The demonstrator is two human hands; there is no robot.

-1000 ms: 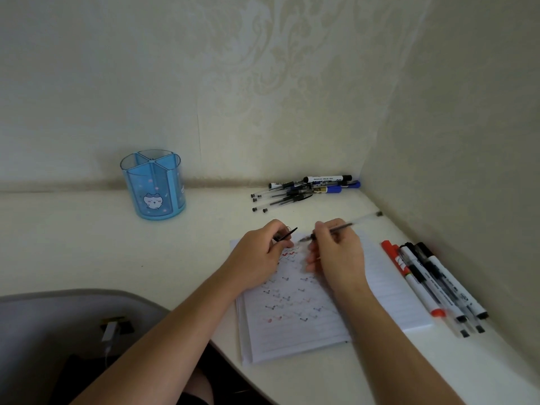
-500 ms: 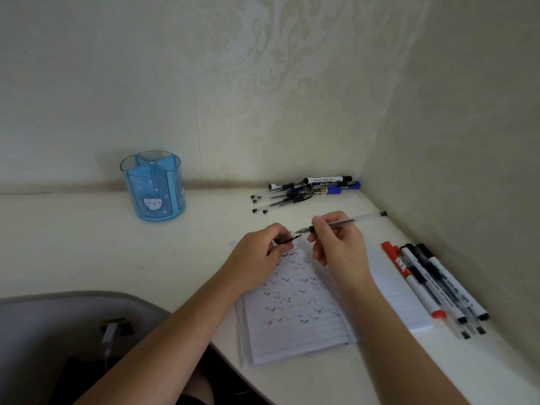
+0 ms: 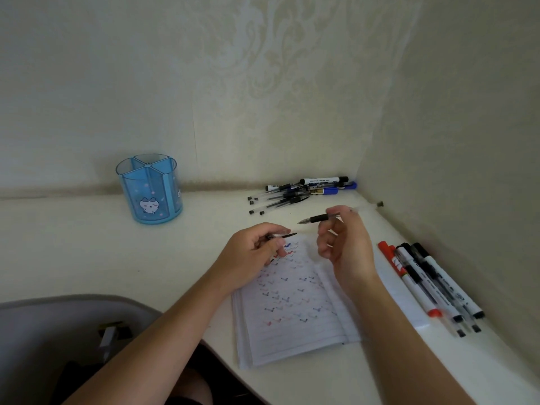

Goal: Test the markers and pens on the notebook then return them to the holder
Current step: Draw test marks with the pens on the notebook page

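Note:
An open lined notebook [image 3: 295,317] covered in small coloured check marks lies on the desk in front of me. My right hand [image 3: 343,244] holds an uncapped clear gel pen [image 3: 318,219] above the notebook's top edge, tip pointing left. My left hand [image 3: 254,251] pinches the pen's black cap [image 3: 282,236] by its clip, a short gap left of the tip. The blue round holder [image 3: 149,190] with a cat picture stands empty at the back left.
A pile of several pens and markers [image 3: 301,191] lies at the back by the wall corner. Several markers and pens [image 3: 429,285] lie in a row right of the notebook, near the right wall. A grey chair [image 3: 43,331] is at lower left.
My right hand has lifted the pen up and to the right, away from the page. The gap between pen tip and cap has widened. The left hand has barely moved.

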